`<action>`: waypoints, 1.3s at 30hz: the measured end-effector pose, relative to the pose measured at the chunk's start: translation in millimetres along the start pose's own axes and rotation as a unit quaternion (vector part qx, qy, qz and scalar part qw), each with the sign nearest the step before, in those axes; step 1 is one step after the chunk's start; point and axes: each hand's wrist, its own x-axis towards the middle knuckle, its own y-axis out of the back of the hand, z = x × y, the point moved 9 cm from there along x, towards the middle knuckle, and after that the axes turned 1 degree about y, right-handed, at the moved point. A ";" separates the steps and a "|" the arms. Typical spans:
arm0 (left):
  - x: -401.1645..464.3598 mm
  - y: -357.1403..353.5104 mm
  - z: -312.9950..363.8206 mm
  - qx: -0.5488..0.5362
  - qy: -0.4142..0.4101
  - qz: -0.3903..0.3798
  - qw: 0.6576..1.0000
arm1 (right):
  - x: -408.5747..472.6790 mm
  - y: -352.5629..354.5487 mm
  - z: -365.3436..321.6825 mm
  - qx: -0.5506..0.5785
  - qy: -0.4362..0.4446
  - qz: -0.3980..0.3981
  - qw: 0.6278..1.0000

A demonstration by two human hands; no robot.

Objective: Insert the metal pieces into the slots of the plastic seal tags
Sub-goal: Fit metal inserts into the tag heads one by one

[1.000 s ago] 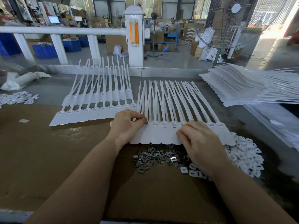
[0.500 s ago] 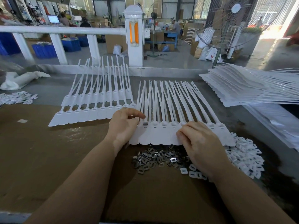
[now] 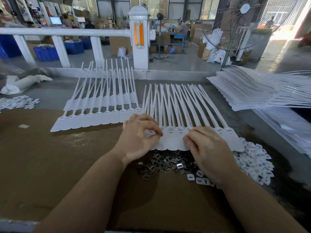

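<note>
**Both hands down on the near row of seal tags**

Centre of the frame, the left hand (image 3: 140,137) sits at the left end of the near row of seal tags (image 3: 175,140), fingers curled, thumb and fingertips pinched together right over a tag head. Something small may be in that pinch, but I cannot tell what; it is too small to make out. Just to its right, the right hand (image 3: 207,148) lies palm down on the same row, fingers bent, tips pressing the flat white tag heads. Whether it holds anything underneath, I cannot say.

The row itself fans out, heads side by side toward the bottom of the frame, long thin tails spreading toward the top. Open slots show in the tag heads between the two hands and at the right end of the row.

Directly below the hands, lower centre, lies the heap of metal pieces (image 3: 161,163), dark and shiny, touching the near edge of the tags. To its right, a bigger pile of small white plastic caps (image 3: 254,162) spills toward the lower right.

Left of centre, two more rows of tags (image 3: 94,118) lie one behind the other, well apart from the right hand, just beside the left. Everything rests on a brown cardboard sheet (image 3: 42,165). At the right edge, a tall stack of tags (image 3: 252,93) lies flat. Far left, a scatter of white caps (image 3: 16,102). Across the top, a white railing (image 3: 67,31) and a pedestal fan (image 3: 235,22), upper right.
</note>
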 end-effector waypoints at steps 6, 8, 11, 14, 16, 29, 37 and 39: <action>-7.6 -21.7 21.0 0.052 -0.079 -0.107 0.990 | 0.3 0.7 -0.2 -0.002 0.004 0.002 1.000; -9.7 -26.6 24.1 0.065 -0.095 -0.132 0.985 | 0.5 0.7 -0.3 -0.002 0.005 0.000 1.000; -11.3 -32.0 27.0 0.082 -0.115 -0.150 0.978 | 0.4 1.1 0.0 0.001 0.005 0.002 1.000; -11.9 -33.9 28.5 0.095 -0.126 -0.154 0.976 | 0.2 0.6 0.4 0.000 0.005 0.002 1.000; -12.2 -34.4 28.6 0.093 -0.129 -0.155 0.975 | 0.4 0.2 0.5 0.000 0.005 0.003 1.000; -11.1 -38.1 25.1 0.070 -0.122 -0.159 0.977 | 0.1 0.5 -0.5 -0.007 0.012 0.008 1.000; -4.8 -28.8 18.8 0.026 -0.076 -0.128 0.988 | 0.0 0.4 0.1 -0.009 0.013 0.014 1.000; -5.7 -31.8 19.2 0.033 -0.079 -0.146 0.986 | -0.2 0.1 0.4 -0.010 0.013 0.012 1.000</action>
